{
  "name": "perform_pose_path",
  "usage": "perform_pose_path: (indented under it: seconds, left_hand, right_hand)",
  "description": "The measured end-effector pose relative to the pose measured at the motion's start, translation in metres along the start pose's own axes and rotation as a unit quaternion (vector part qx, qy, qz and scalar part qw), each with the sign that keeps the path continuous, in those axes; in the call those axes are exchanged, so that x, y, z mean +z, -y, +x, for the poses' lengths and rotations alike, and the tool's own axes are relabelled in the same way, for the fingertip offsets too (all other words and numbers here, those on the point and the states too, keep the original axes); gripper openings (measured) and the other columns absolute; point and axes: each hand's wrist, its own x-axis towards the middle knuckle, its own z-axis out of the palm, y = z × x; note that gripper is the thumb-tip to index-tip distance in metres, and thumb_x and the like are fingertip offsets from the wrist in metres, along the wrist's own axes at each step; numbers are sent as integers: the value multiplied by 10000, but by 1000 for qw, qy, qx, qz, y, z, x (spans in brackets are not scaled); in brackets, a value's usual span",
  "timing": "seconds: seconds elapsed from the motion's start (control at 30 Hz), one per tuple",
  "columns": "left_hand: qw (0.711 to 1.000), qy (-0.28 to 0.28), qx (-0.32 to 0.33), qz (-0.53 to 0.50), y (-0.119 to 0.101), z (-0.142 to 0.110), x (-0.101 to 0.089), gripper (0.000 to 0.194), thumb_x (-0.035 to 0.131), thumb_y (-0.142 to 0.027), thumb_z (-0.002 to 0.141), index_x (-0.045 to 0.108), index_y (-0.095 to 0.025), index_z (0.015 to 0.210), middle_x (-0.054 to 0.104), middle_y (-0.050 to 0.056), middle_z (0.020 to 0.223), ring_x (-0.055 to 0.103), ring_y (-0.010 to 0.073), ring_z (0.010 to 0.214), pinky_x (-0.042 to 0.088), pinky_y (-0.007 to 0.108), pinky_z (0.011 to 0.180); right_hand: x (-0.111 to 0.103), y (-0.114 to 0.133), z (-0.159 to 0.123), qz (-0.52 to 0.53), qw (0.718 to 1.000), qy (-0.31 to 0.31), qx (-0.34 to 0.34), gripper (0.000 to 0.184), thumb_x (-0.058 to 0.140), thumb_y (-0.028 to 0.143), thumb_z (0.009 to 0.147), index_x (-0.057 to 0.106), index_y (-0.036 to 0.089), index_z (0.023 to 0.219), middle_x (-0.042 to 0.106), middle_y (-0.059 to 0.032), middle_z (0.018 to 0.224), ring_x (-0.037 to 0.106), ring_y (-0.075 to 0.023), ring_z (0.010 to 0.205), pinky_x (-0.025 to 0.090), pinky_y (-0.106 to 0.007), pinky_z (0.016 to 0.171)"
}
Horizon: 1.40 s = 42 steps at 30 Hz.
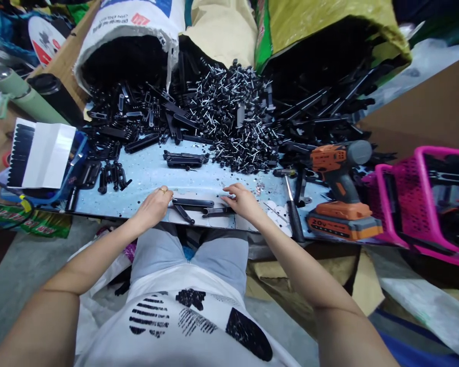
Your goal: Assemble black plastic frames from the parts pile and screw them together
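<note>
My left hand (153,208) is curled, fingertips pressed together at the left end of a long black plastic bar (193,202); whatever it pinches is hidden. A second black bar (184,214) slants from that same end toward the table's front edge. My right hand (244,202) has its fingers apart, over the right end of a shorter dark piece (213,211). These parts lie on a pale mat (222,221) at the front edge. Just beyond, a small stack of black bars (185,159) rests on the blue tabletop (145,165).
A heap of black-headed screws (237,117) lies behind, flanked by black plastic parts (137,114) spilling from sacks. At right are a hammer (294,214), an orange cordless drill (338,188) and a pink basket (405,204). A blue bin (80,148) stands left.
</note>
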Motion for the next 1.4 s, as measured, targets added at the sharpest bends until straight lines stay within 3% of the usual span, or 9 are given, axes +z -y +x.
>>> perform_pose_path:
  seconds: [0.17, 0.37, 0.53, 0.63, 0.7, 0.87, 1.1, 1.27, 1.4]
  left_hand:
    - [999, 22, 33, 24, -6, 4, -5, 229, 364, -65, 893, 576, -135, 844, 549, 101, 845, 559, 218, 821, 480, 339, 758]
    - [996, -66, 40, -54, 2, -6, 36, 252, 355, -197, 951, 575, -139, 1059, 614, 107, 864, 599, 191, 813, 495, 347, 763]
    - [993, -95, 43, -55, 7, -12, 48, 271, 354, -213, 954, 584, -169, 1090, 650, 106, 941, 599, 189, 873, 472, 357, 787]
    - [992, -109, 34, -61, 4, -12, 47, 276, 357, -214, 952, 588, -164, 1095, 651, 109, 937, 598, 194, 879, 463, 350, 779]
    - [991, -119, 28, -60, 1, -12, 47, 280, 359, -213, 950, 587, -156, 1104, 651, 117, 935, 598, 203, 883, 461, 353, 772]
    - [993, -108, 17, -54, 0, -15, 46, 291, 353, -212, 949, 594, -157, 1102, 656, 127, 938, 604, 214, 882, 454, 361, 761]
    - [995, -59, 78, -28, -31, 2, 43, 384, 433, -340, 919, 512, -161, 1249, 558, 161, 1241, 452, 295, 1217, 310, 463, 981]
    - [987, 51, 149, 12, -56, 28, 41, 668, 476, -531, 863, 417, -44, 1317, 542, 211, 1230, 480, 316, 1146, 325, 428, 953]
    - [977, 69, 196, 45, -48, 30, 40, 639, 444, -503, 894, 398, -41, 1333, 509, 214, 1274, 489, 294, 1130, 347, 379, 927]
  right_hand:
    - [-1, 0, -6, -131, 991, 37, 3, 311, 565, 306, 838, 603, 146, 1103, 586, -124, 1032, 574, -236, 960, 447, -328, 826]
    - [0, -9, -7, -130, 988, 58, 66, 237, 593, 297, 806, 614, 162, 1000, 630, -84, 924, 598, -182, 786, 440, -281, 700]
    - [-4, -8, -2, 58, 995, 42, 69, 233, 584, 345, 802, 645, 155, 923, 663, -59, 778, 611, -166, 706, 471, -288, 671]
    - [-1, 9, -4, 247, 967, 21, 59, 365, 617, 465, 760, 636, 149, 942, 663, -43, 737, 621, -151, 647, 509, -290, 641]
    - [5, 21, -7, 282, 958, -27, 33, 377, 654, 477, 723, 635, 149, 907, 669, -56, 786, 635, -155, 677, 530, -298, 661]
    - [18, 30, -15, 134, 980, -115, -91, 253, 520, 396, 851, 647, 185, 912, 661, -90, 915, 638, -183, 842, 541, -341, 781]
    - [30, 13, -33, -48, 973, -42, -221, 300, 456, 339, 919, 608, 202, 1139, 641, -101, 1117, 576, -200, 1052, 453, -389, 945]
    - [32, -6, -32, -130, 951, -33, -279, 467, 473, 420, 904, 508, 171, 1298, 622, -131, 1102, 566, -219, 974, 470, -363, 824]
    - [24, -21, -20, -195, 920, 6, -340, 469, 437, 450, 917, 493, 205, 1313, 637, -96, 1018, 568, -184, 870, 439, -296, 727]
